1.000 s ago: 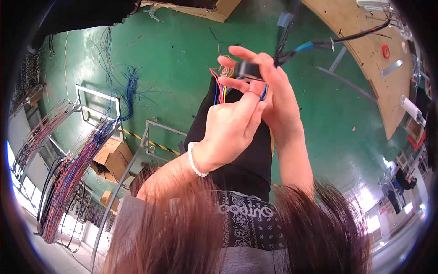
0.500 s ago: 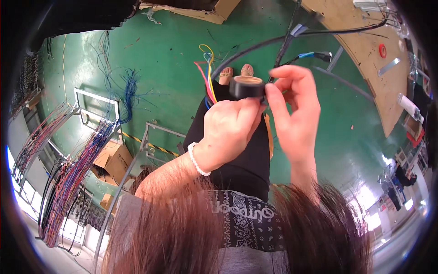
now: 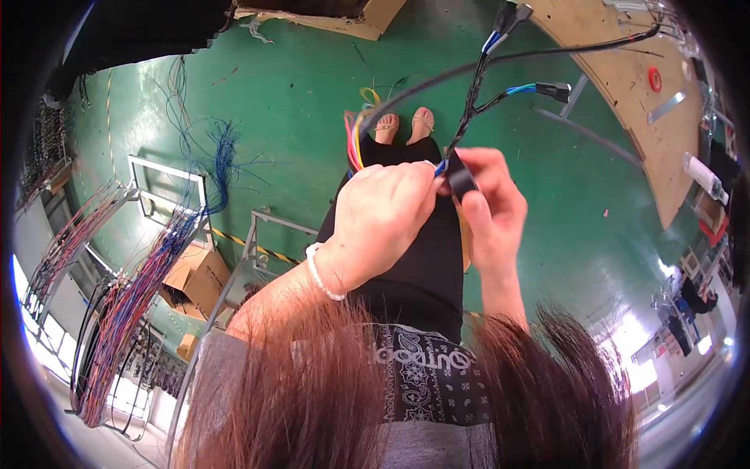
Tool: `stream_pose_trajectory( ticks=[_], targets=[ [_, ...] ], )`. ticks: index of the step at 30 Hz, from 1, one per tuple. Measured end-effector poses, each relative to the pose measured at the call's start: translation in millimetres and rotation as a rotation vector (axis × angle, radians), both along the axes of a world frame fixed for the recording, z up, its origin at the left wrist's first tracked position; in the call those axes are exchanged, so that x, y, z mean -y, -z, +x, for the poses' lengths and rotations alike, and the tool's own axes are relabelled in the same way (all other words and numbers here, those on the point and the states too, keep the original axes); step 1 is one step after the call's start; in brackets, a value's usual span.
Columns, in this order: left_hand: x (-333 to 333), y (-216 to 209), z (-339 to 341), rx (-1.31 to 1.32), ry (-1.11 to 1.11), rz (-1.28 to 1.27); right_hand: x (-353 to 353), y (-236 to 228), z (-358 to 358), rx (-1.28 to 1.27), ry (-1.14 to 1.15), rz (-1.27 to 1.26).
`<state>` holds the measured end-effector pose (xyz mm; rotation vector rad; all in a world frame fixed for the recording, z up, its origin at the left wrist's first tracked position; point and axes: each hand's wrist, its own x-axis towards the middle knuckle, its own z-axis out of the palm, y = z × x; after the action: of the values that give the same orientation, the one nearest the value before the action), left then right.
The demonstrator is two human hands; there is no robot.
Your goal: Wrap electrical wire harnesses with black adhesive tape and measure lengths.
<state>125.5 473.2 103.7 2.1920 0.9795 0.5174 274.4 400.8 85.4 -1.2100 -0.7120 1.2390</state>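
Note:
My left hand is closed round a wire harness, its fingers wrapped over the wires. Loose red, yellow and other coloured wires stick out on its left side. From its right side the black-taped branch runs up and forks, each arm ending in a black connector; one connector has blue wires, the other blue and white ones. In my right hand a roll of black tape is pinched between thumb and fingers, right against the harness where blue wire shows beside my left fingertips.
A thick black cable arches across to a wooden board at the upper right, where a red tape roll lies. Bundles of coloured wires hang on a rack at left, near an open cardboard box.
My right hand has come down and slightly left, and the tape roll has passed from the left side of the harness to its right, turned edge-on. The forked branch has swung into clearer view.

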Motion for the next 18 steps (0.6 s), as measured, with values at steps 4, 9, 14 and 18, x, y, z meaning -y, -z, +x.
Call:
stream_pose_trajectory(
  ticks=[4, 9, 14, 18],
  targets=[
    [8.4, -0.4, 2.3, 0.088, 0.011, 0.046, 0.4, -42.5, 9.9, 0.451, -0.151, 0.071],
    [18.3, -0.9, 1.4, 0.111, -0.048, -0.096, -24.9, -33.0, -7.2, 0.28, 0.07, -0.236],
    [15.7, -3.3, -13.8, 0.188, -0.089, -0.593, -33.2, 14.0, -9.7, -0.301, -0.041, -0.186],
    [15.0, -8.1, -27.2, 0.171, -0.112, -0.877, -23.5, 5.5, -12.9, -0.38, -0.05, -0.189]
  ],
)
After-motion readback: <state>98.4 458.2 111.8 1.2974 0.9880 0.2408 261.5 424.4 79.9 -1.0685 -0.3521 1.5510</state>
